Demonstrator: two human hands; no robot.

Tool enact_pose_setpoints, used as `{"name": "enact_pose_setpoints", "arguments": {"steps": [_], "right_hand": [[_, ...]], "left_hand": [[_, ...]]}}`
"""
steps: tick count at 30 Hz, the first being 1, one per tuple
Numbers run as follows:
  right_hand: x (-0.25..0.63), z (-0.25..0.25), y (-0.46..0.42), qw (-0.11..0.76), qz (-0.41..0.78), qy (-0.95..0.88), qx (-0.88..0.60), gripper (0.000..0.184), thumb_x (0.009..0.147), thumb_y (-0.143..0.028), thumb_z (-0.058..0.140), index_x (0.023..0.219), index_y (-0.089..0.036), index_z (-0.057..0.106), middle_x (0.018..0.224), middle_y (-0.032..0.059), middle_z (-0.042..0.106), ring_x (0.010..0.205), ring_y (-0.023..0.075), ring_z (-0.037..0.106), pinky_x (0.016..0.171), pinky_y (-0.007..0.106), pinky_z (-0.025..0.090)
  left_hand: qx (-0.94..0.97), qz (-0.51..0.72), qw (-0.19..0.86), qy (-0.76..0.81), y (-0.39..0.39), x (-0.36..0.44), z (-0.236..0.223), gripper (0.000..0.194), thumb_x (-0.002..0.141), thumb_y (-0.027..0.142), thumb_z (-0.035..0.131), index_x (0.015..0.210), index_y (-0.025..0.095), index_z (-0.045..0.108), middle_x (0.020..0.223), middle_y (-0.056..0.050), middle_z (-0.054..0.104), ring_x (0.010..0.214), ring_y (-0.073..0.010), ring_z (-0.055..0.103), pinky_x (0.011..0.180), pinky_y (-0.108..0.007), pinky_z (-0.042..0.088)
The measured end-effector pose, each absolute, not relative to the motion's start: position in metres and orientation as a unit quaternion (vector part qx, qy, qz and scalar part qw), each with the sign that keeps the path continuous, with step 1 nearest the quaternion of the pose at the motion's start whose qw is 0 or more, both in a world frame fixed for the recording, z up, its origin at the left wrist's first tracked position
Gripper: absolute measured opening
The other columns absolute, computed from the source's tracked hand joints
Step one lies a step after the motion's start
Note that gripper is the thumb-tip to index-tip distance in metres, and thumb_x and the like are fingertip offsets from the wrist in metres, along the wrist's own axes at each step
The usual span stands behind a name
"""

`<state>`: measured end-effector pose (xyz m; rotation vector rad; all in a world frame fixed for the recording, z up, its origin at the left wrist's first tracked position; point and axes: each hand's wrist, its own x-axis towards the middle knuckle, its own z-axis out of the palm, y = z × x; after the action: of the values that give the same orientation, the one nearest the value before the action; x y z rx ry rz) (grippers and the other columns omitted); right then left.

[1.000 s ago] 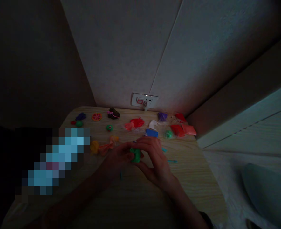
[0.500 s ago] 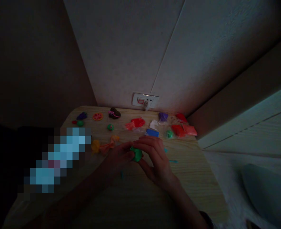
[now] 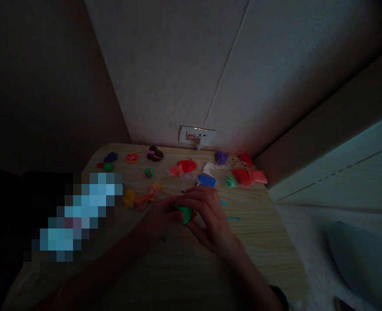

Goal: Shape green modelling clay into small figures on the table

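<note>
A lump of green modelling clay is held between both hands above the middle of the wooden table. My left hand pinches its left side, while the fingers of my right hand curl over its top and right side. Something dark red shows at the clay's right edge, too small to make out. Just beyond my right hand lies a blue clay packet. Turquoise tools rest to the right of that hand. Orange clay in a wrapper and a yellow lump lie beyond my left hand.
Along the back lie a round citrus-like slice, a brown piece with a pink band and a small green ball. Red packets and a purple packet sit at the right. A wall socket is behind.
The green clay has shifted slightly down and turned in my fingers, now looking smoother. Both hands stay closed around it; the things on the table have not moved.
</note>
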<state>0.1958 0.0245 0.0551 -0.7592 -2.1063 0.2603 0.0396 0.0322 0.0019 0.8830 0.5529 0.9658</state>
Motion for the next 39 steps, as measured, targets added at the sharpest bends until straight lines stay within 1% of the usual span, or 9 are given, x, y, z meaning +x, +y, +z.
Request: {"name": "enact_pose_setpoints", "arguments": {"steps": [3, 7, 13, 16, 20, 23, 27, 32, 39], "right_hand": [[0.1952, 0.0555, 0.0238, 0.431, 0.110, -0.842, -0.306, 0.025, 0.092, -0.021, 0.052, 0.117, -0.020, 0.053, 0.104, 0.0082, 0.064, 0.106, 0.0235, 0.055, 0.091, 0.041, 0.045], [0.1956, 0.0556, 0.0236, 0.428, 0.135, -0.845, -0.292, 0.025, 0.092, -0.019, 0.051, 0.117, -0.021, 0.051, 0.104, 0.0077, 0.064, 0.105, 0.0228, 0.056, 0.090, 0.041, 0.046], [0.1960, 0.0554, 0.0242, 0.442, 0.120, -0.839, -0.293, 0.023, 0.092, -0.020, 0.050, 0.115, -0.020, 0.052, 0.102, 0.0080, 0.065, 0.103, 0.0229, 0.056, 0.088, 0.040, 0.047], [0.1961, 0.0546, 0.0240, 0.442, 0.107, -0.840, -0.296, 0.022, 0.092, -0.018, 0.051, 0.114, -0.019, 0.053, 0.101, 0.0082, 0.064, 0.102, 0.0227, 0.056, 0.087, 0.039, 0.047], [0.1967, 0.0534, 0.0239, 0.431, 0.098, -0.842, -0.310, 0.026, 0.092, -0.019, 0.051, 0.117, -0.019, 0.053, 0.102, 0.0086, 0.062, 0.107, 0.0244, 0.054, 0.091, 0.042, 0.047], [0.1968, 0.0542, 0.0239, 0.424, 0.099, -0.842, -0.318, 0.027, 0.093, -0.022, 0.050, 0.120, -0.021, 0.052, 0.103, 0.0086, 0.061, 0.109, 0.0258, 0.054, 0.090, 0.044, 0.047], [0.1963, 0.0556, 0.0237, 0.423, 0.107, -0.844, -0.313, 0.029, 0.093, -0.024, 0.052, 0.122, -0.022, 0.052, 0.099, 0.0076, 0.062, 0.106, 0.0253, 0.055, 0.089, 0.043, 0.048], [0.1959, 0.0548, 0.0236, 0.424, 0.113, -0.843, -0.312, 0.034, 0.092, -0.024, 0.051, 0.126, -0.022, 0.050, 0.101, 0.0083, 0.063, 0.106, 0.0254, 0.055, 0.089, 0.043, 0.048], [0.1958, 0.0548, 0.0242, 0.432, 0.117, -0.836, -0.316, 0.031, 0.091, -0.022, 0.054, 0.121, -0.021, 0.053, 0.100, 0.0083, 0.063, 0.102, 0.0249, 0.056, 0.086, 0.042, 0.049]], "left_hand": [[0.384, 0.453, 0.767, 0.241, 0.0306, 0.0385, 0.0086, 0.023, 0.068, 0.034, 0.078, 0.083, 0.018, 0.072, 0.075, 0.002, 0.067, 0.071, -0.0143, 0.060, 0.066, -0.023, 0.046], [0.373, 0.450, 0.774, 0.243, 0.0303, 0.0390, 0.0123, 0.022, 0.063, 0.034, 0.080, 0.077, 0.018, 0.071, 0.071, 0.001, 0.067, 0.069, -0.0172, 0.062, 0.063, -0.025, 0.047], [0.404, 0.448, 0.767, 0.219, 0.0337, 0.0409, 0.0062, 0.039, 0.062, 0.044, 0.080, 0.089, 0.016, 0.071, 0.080, -0.004, 0.069, 0.078, -0.0208, 0.064, 0.072, -0.030, 0.050], [0.410, 0.447, 0.761, 0.230, 0.0346, 0.0398, 0.0081, 0.041, 0.059, 0.040, 0.082, 0.091, 0.017, 0.071, 0.080, -0.003, 0.069, 0.078, -0.0201, 0.063, 0.071, -0.029, 0.050], [0.397, 0.433, 0.778, 0.222, 0.0329, 0.0383, 0.0112, 0.024, 0.071, 0.037, 0.075, 0.082, 0.016, 0.070, 0.075, -0.002, 0.068, 0.073, -0.0183, 0.064, 0.074, -0.031, 0.050], [0.372, 0.441, 0.787, 0.218, 0.0311, 0.0387, 0.0083, 0.019, 0.075, 0.035, 0.071, 0.080, 0.016, 0.070, 0.074, -0.001, 0.068, 0.071, -0.0174, 0.065, 0.075, -0.030, 0.050], [0.363, 0.462, 0.779, 0.219, 0.0313, 0.0392, 0.0043, 0.019, 0.072, 0.033, 0.075, 0.079, 0.016, 0.070, 0.075, -0.001, 0.068, 0.071, -0.0160, 0.064, 0.071, -0.026, 0.049], [0.374, 0.457, 0.776, 0.220, 0.0310, 0.0379, 0.0088, 0.019, 0.076, 0.034, 0.071, 0.085, 0.018, 0.070, 0.076, 0.000, 0.069, 0.075, -0.0176, 0.065, 0.069, -0.027, 0.047], [0.362, 0.461, 0.777, 0.231, 0.0298, 0.0396, 0.0098, 0.021, 0.078, 0.035, 0.069, 0.089, 0.018, 0.069, 0.079, -0.002, 0.070, 0.078, -0.0188, 0.066, 0.076, -0.030, 0.048]]}}
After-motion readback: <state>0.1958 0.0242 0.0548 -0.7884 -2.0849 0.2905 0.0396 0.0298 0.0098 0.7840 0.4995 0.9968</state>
